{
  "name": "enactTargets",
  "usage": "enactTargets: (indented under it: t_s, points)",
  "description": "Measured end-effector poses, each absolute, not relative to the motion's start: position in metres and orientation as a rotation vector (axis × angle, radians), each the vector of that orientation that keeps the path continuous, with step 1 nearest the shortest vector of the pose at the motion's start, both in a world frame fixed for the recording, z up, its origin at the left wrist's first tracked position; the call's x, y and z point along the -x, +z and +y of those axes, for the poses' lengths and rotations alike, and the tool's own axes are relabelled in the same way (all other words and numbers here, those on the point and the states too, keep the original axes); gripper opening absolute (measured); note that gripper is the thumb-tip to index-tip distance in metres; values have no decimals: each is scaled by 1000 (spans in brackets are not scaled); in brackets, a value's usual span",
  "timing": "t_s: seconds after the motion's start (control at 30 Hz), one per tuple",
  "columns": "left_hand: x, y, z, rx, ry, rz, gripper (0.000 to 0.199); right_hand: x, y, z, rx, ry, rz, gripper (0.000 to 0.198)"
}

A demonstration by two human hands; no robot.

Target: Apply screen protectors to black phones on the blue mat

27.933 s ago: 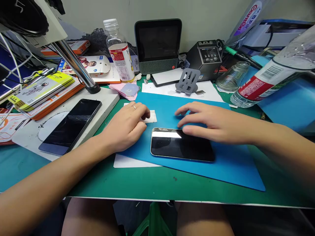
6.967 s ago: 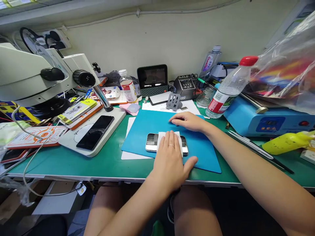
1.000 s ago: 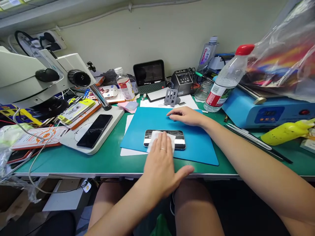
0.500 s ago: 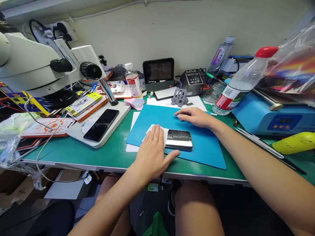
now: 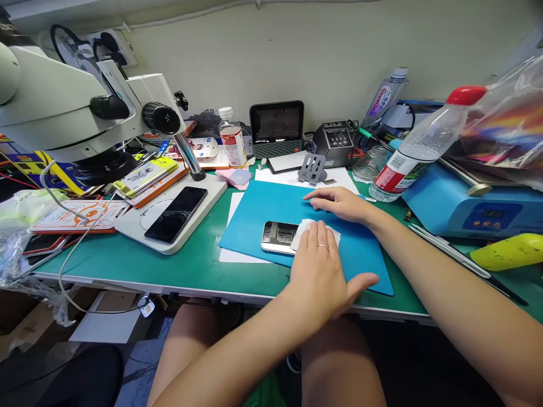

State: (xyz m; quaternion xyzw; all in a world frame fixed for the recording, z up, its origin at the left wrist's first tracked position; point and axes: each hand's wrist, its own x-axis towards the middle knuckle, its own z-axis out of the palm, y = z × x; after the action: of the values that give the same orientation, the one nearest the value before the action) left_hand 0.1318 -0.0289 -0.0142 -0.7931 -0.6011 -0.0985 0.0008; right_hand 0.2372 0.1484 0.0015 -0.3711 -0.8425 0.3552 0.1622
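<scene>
A phone point(image 5: 276, 233) lies flat on the blue work mat point(image 5: 263, 198), its dark glossy face showing pale reflections. Over its right end rests a white wipe point(image 5: 336, 233), pressed down under the flat, extended fingers of my left hand point(image 5: 319, 274). The thumb of that hand sticks out to the right, and a ring is on one finger. My right hand point(image 5: 339, 203) rests on the mat beyond the phone, empty, fingers loosely curved and a little apart.
To the left, a microscope point(image 5: 55, 113) stands over its white base, where another black phone point(image 5: 176, 215) lies. A red-capped bottle point(image 5: 418, 150), a glass jar point(image 5: 370, 164) and a blue machine point(image 5: 475, 198) are at right. A small screen point(image 5: 276, 121) stands behind the mat.
My left hand has slid the wipe rightward across the phone, from its left end to its right end. The left end is now uncovered. My right hand has stayed about where it was.
</scene>
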Motion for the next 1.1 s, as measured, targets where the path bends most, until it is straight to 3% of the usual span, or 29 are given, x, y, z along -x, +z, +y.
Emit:
enactTargets:
  t_s: [0.27, 0.67, 1.1]
  points:
    - [-44, -19, -44, 2396, -246, -2024, 87, -240, -1, 152, 1038, 999, -2430, 51]
    - [-139, -17, -48, 2536, -387, -1884, 99, -240, 0, 151, 1070, 994, -2428, 49]
    - [-49, -25, -65, 2348, -318, -2013, 88, -239, 5, 149, 1085, 990, -2438, 49]
